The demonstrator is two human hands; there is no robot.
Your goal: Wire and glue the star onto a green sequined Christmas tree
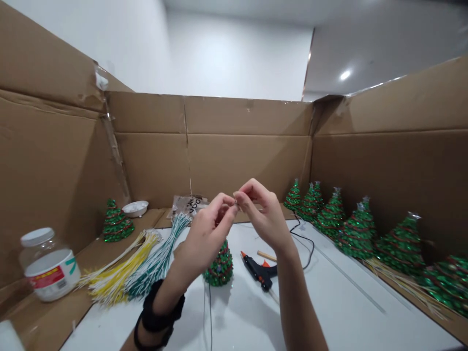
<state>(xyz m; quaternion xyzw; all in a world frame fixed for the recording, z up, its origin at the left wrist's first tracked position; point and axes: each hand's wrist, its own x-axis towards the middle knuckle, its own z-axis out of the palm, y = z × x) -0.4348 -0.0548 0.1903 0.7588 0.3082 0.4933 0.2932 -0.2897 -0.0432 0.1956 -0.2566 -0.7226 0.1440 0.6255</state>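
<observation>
My left hand (206, 229) and my right hand (265, 214) meet in the middle of the view, raised above the white tabletop (241, 321). Thumb and fingers of each are pinched together at one spot. Whatever sits between the fingertips is too small to name. Behind and below my left hand stands a small green tinsel Christmas tree (219, 268), its upper part hidden by that hand. A black glue gun (261, 272) with an orange tip lies beside it, near my right wrist.
Finished-looking tinsel trees (356, 234) line the right side, with one tree (116, 222) at left. Bundles of yellow cords (122, 273) and green-white cords (155, 265) lie left, near a plastic jar (50, 268) and white bowl (135, 209). Cardboard walls (248, 161) enclose the table.
</observation>
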